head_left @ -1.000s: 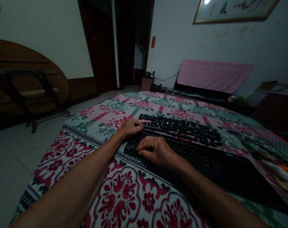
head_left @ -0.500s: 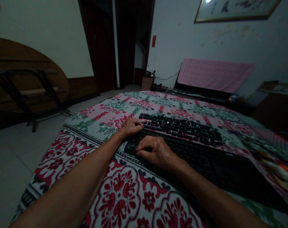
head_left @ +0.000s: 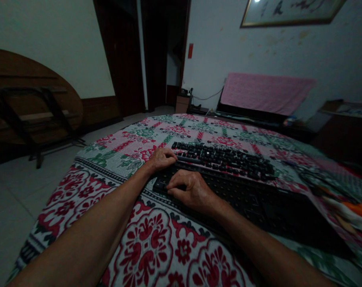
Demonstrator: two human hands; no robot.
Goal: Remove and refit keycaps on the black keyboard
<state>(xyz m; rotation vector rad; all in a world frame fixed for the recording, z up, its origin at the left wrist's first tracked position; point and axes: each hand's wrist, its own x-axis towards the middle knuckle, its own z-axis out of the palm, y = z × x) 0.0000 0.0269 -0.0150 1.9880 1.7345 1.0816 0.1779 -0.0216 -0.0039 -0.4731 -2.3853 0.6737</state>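
Note:
Two black keyboards lie side by side on a floral red, white and green cloth [head_left: 157, 243]. The far keyboard [head_left: 225, 159] has raised keys; the near keyboard [head_left: 258, 203] is flatter and darker. My left hand [head_left: 161, 158] rests at the left end of the keyboards, fingers curled over the near keyboard's far left corner. My right hand [head_left: 190, 190] sits on the near keyboard's left end, its fingers bent and pinched together over the keys. What the fingertips grip is too dark to make out.
A pink cloth [head_left: 266, 92] covers a dark unit by the far wall. A folded round wooden table [head_left: 31, 103] leans at the left beside a dark doorway [head_left: 157, 56]. Colourful blurred items [head_left: 354, 211] lie at the cloth's right edge. A framed picture [head_left: 291, 12] hangs above.
The view has shifted slightly to the right and down. Both hands stay at the left end of the keyboards with almost no movement.

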